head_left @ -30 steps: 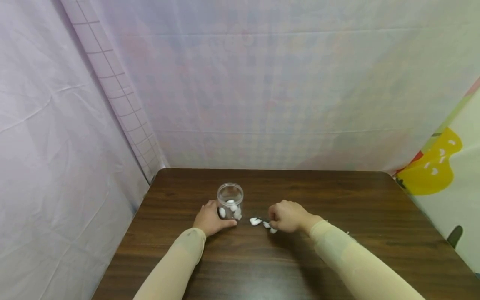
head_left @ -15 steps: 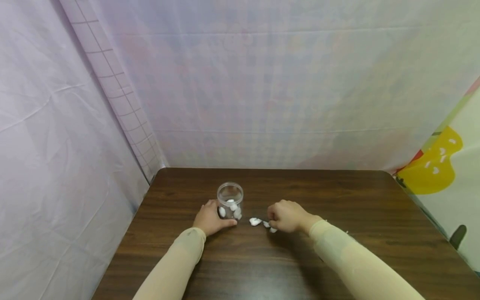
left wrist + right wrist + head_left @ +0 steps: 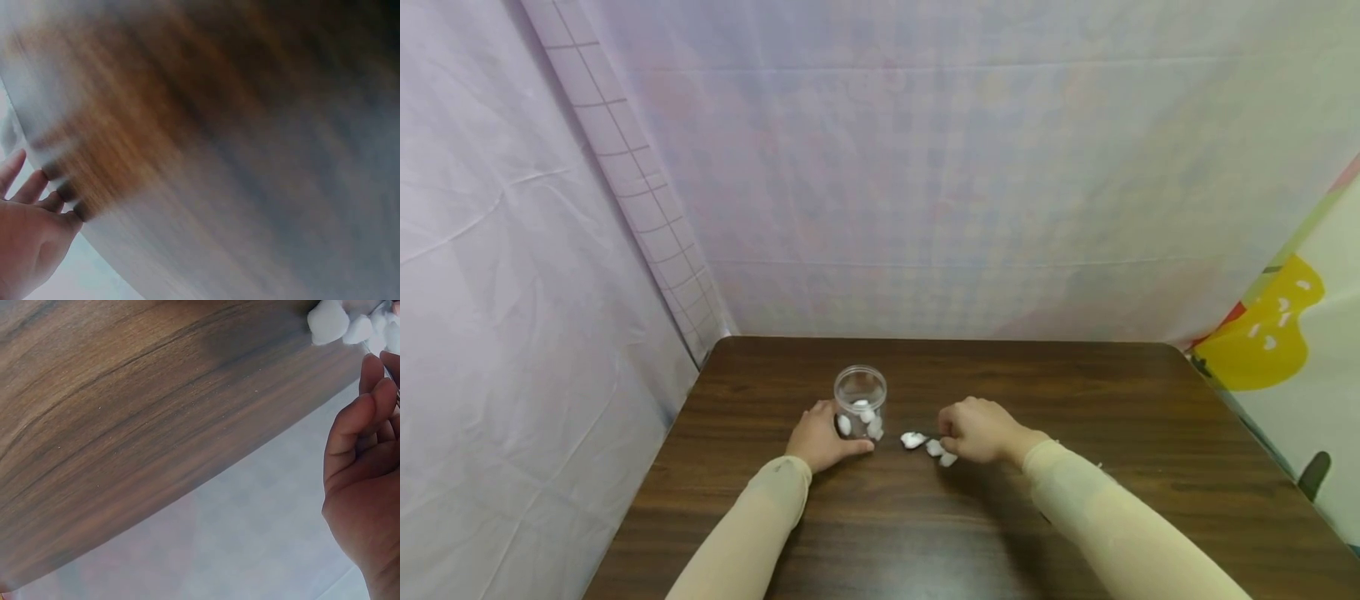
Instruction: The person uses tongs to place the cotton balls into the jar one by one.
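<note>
In the head view a clear jar (image 3: 861,388) stands upright on the table with several white cotton balls (image 3: 867,415) inside. My left hand (image 3: 822,437) holds it from the left, thumb in front and fingers behind. In the left wrist view that hand (image 3: 34,231) is at the left edge, the jar not clearly visible. My right hand (image 3: 977,429) pinches slim tweezers (image 3: 390,374), mostly hidden by the fingers. Their dark tips reach left to a loose cotton ball (image 3: 913,440); whether they grip it I cannot tell. More cotton balls (image 3: 328,322) lie beside the right hand.
The dark wood-grain table (image 3: 880,533) has its far edge against a pale hanging curtain (image 3: 925,208). Another white curtain (image 3: 512,292) hangs along the left side. A cloth with a yellow pattern (image 3: 1262,346) is at the right.
My right hand has shifted very slightly to the right, and the leftmost loose cotton ball has moved a little right and away from me. The left hand and jar keep their place.
</note>
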The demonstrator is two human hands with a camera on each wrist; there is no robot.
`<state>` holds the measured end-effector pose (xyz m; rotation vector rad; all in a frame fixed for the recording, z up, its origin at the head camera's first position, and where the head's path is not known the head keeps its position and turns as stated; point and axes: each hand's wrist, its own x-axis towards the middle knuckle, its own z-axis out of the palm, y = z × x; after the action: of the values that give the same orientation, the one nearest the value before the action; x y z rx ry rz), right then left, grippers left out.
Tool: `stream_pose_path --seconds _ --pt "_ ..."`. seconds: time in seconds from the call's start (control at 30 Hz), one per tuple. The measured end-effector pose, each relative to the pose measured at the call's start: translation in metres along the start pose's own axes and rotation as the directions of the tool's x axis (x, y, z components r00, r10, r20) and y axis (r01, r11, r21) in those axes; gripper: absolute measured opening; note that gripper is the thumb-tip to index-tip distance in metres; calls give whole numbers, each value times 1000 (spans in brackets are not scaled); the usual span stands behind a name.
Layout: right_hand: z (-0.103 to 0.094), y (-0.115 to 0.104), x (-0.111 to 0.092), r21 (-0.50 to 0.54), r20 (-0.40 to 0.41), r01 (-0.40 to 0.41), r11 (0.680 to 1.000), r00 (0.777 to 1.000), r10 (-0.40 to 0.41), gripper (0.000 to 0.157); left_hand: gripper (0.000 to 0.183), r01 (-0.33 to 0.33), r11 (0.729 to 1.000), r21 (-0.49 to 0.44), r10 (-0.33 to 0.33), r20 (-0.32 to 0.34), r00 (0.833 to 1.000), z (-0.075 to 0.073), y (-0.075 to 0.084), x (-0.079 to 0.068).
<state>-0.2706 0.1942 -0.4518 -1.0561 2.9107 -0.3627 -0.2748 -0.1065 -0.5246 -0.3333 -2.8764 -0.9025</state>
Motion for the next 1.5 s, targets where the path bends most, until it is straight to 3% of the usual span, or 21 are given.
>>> stream_pose_path --seconds 0.73,1.13,1.5 --pt "-13 8 -5 -13 -45 -43 999 998 42 14 96 11 1000 3 -11 17 1000 0 1 1" --pt "-52 7 3 -4 -73 -68 998 995 67 11 96 6 1000 6 -6 19 1000 -1 2 0" --pt "-79 -15 27 18 -175 -33 999 984 36 14 95 3 1000 -7 -3 16 1000 -2 1 -1"
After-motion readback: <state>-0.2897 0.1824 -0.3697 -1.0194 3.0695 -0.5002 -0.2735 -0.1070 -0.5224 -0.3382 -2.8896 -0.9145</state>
